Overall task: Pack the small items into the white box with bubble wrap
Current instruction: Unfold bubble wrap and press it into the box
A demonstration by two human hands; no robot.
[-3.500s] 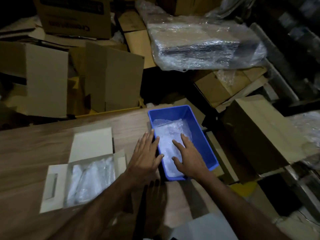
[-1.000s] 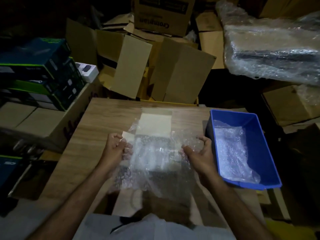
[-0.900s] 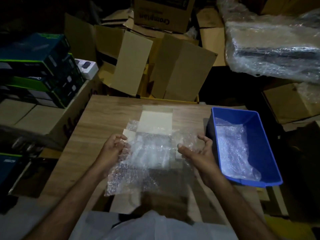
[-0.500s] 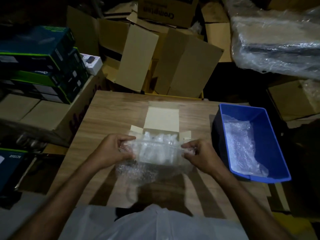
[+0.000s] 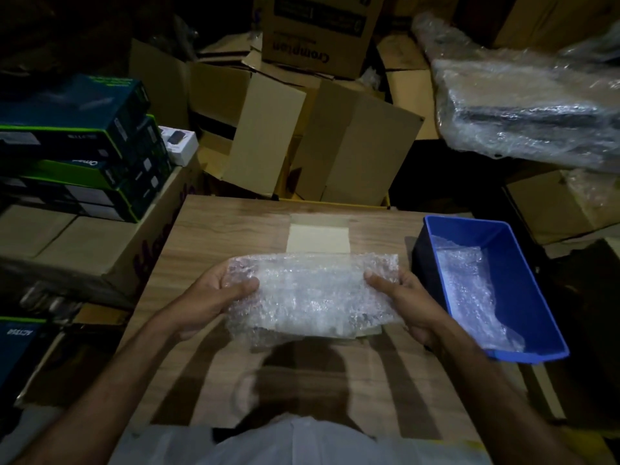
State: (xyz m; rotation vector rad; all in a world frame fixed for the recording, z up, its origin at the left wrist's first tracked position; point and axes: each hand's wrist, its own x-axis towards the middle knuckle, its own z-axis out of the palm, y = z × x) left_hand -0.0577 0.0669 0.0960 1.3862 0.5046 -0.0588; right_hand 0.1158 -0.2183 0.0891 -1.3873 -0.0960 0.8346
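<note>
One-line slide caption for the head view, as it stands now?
Left hand and right hand hold a bubble wrap sheet over the white box, beside the blue bin.

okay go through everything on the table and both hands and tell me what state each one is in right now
Bubble wrap sheet: folded, held flat above the box.
Left hand: gripping the sheet's left edge.
Right hand: gripping its right edge.
White box: open, lid flap back, mostly hidden under the sheet.
Blue bin: holds more bubble wrap.

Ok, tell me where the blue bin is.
In the head view, the blue bin sits at the wooden table's right edge, just beyond the right hand, holding some bubble wrap.
</note>
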